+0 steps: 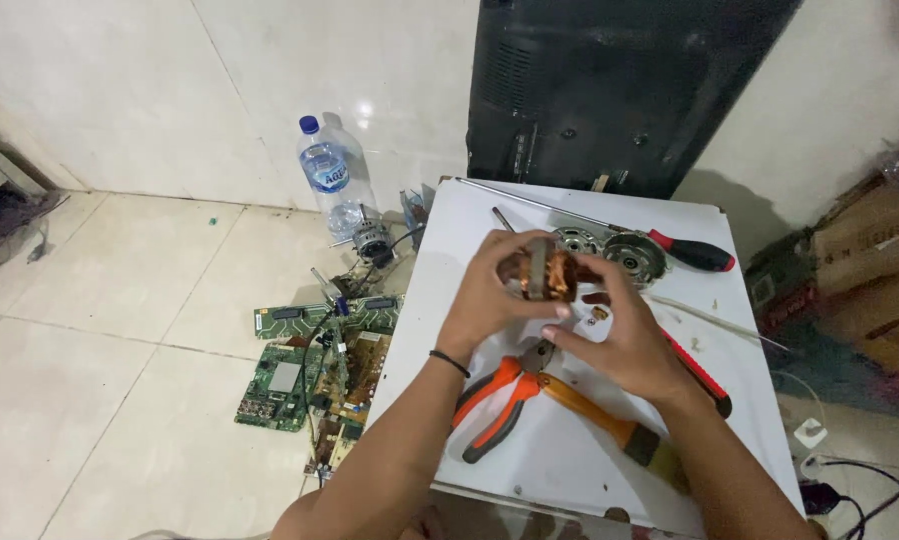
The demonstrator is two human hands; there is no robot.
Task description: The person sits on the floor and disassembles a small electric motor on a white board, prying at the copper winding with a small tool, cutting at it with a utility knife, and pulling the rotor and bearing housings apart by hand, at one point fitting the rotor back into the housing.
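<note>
Both hands hold a small motor core with copper windings (pixel 542 272) above a white table (pixel 570 460). My left hand (pixel 495 290) grips it from the left, a black band on the wrist. My right hand (pixel 620 335) closes on it from the right. Beneath the hands lie orange-handled pliers (pixel 495 405) and a wooden-handled tool (pixel 610 425). Two round metal motor covers (pixel 620 250) sit just beyond the hands.
A red-and-black screwdriver (pixel 685 250) lies at the table's far side, another red-handled tool (pixel 705 375) on the right. A black television back (pixel 610 80) leans on the wall. Green circuit boards (pixel 310 370), a small motor (pixel 373 240) and a water bottle (pixel 332 175) are on the tiled floor.
</note>
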